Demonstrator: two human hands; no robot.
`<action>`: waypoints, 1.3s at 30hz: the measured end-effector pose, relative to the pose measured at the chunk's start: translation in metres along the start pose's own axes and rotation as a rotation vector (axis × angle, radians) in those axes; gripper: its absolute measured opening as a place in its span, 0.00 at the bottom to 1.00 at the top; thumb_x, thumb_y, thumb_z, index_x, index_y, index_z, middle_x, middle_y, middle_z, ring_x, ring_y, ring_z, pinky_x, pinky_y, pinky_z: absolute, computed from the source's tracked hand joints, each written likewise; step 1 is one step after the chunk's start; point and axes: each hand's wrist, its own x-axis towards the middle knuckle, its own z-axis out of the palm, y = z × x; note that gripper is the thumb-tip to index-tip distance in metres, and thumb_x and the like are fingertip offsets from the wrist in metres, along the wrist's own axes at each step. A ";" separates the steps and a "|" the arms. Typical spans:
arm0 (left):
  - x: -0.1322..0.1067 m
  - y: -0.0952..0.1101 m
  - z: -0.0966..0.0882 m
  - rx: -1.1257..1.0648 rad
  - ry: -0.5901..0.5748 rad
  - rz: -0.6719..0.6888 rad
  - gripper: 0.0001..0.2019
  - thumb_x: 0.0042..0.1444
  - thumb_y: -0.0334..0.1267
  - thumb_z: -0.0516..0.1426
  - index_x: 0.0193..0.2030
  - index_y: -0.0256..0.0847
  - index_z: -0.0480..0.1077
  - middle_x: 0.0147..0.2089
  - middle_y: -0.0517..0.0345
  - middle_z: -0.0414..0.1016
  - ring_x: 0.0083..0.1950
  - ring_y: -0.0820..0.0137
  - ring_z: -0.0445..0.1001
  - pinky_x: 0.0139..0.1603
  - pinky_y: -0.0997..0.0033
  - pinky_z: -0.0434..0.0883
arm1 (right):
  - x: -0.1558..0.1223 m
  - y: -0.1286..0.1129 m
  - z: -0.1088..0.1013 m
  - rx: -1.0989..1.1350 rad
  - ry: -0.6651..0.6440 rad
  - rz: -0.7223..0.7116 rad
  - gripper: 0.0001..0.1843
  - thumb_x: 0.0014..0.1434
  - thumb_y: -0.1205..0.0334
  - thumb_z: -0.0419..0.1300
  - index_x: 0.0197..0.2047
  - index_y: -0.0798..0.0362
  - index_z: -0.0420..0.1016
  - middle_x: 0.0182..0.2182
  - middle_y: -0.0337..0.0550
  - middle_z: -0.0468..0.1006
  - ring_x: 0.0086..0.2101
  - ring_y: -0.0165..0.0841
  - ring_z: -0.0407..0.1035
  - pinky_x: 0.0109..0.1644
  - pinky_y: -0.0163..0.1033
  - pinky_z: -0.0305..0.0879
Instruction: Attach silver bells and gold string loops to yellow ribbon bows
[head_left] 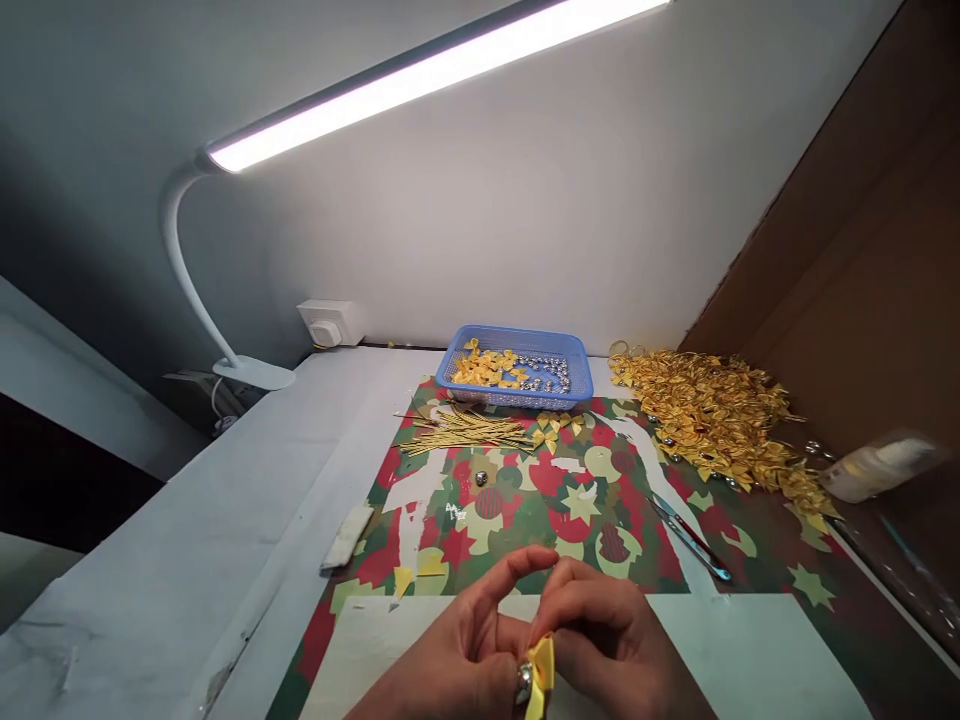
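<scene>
My left hand (457,655) and my right hand (607,640) meet at the bottom middle of the head view, fingers pinched together. Between them they hold a small yellow ribbon bow (541,675) with a little silver bell (523,680) against it. Both hands hover over a white sheet (735,650) that lies on a red-and-green patterned mat (525,500). Farther back on the mat lies a bundle of thin gold wire ties (469,432), with a few loose yellow bows (556,428) beside it.
A blue basket (517,366) with yellow bows and silver bells stands at the back. A big heap of yellow bows (712,410) fills the right. Scissors (688,535) lie right of centre. A white bottle (874,468) lies far right. A desk lamp (247,370) stands at the left.
</scene>
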 end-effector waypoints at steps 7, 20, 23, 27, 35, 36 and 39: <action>0.001 0.018 -0.002 0.477 0.303 -0.023 0.27 0.55 0.52 0.65 0.57 0.43 0.68 0.28 0.63 0.74 0.24 0.74 0.73 0.27 0.76 0.71 | -0.008 -0.002 -0.013 -0.463 0.078 -0.015 0.15 0.65 0.59 0.55 0.27 0.52 0.74 0.24 0.37 0.67 0.25 0.29 0.62 0.27 0.34 0.53; 0.005 0.059 -0.018 1.061 0.589 0.331 0.13 0.59 0.48 0.61 0.45 0.43 0.78 0.39 0.56 0.81 0.41 0.60 0.80 0.40 0.69 0.75 | 0.004 0.026 -0.036 -0.556 0.214 0.116 0.13 0.64 0.63 0.52 0.39 0.51 0.79 0.31 0.44 0.75 0.32 0.37 0.69 0.37 0.40 0.62; 0.007 0.053 -0.018 1.079 0.528 0.323 0.13 0.61 0.48 0.58 0.45 0.44 0.78 0.40 0.55 0.82 0.41 0.60 0.79 0.39 0.68 0.75 | -0.003 0.023 -0.049 -0.429 0.239 0.142 0.18 0.66 0.61 0.48 0.48 0.52 0.78 0.33 0.45 0.76 0.29 0.34 0.69 0.33 0.39 0.65; 0.012 0.041 -0.002 1.100 0.367 0.313 0.11 0.61 0.45 0.59 0.45 0.44 0.78 0.40 0.54 0.81 0.39 0.63 0.77 0.38 0.69 0.73 | -0.011 0.016 -0.049 -0.091 0.274 0.130 0.16 0.68 0.55 0.53 0.52 0.49 0.78 0.38 0.46 0.80 0.28 0.29 0.67 0.34 0.36 0.66; 0.036 0.007 0.030 0.659 0.054 0.116 0.21 0.58 0.52 0.62 0.52 0.42 0.76 0.33 0.58 0.78 0.26 0.74 0.71 0.22 0.79 0.60 | -0.015 0.000 -0.019 0.252 0.348 0.121 0.21 0.60 0.44 0.64 0.51 0.46 0.81 0.18 0.34 0.69 0.22 0.27 0.61 0.30 0.35 0.62; 0.037 0.005 0.030 0.645 0.084 0.118 0.21 0.57 0.53 0.61 0.51 0.41 0.76 0.31 0.59 0.77 0.26 0.74 0.70 0.22 0.79 0.60 | -0.016 0.000 -0.018 0.217 0.351 0.127 0.22 0.60 0.44 0.64 0.52 0.46 0.81 0.19 0.34 0.70 0.22 0.27 0.62 0.30 0.34 0.60; 0.038 0.004 0.027 0.625 0.179 0.131 0.19 0.56 0.52 0.63 0.41 0.36 0.78 0.23 0.63 0.69 0.24 0.76 0.64 0.22 0.78 0.57 | -0.019 0.005 -0.018 0.108 0.288 0.105 0.25 0.62 0.42 0.60 0.57 0.46 0.78 0.19 0.35 0.70 0.21 0.27 0.60 0.27 0.34 0.56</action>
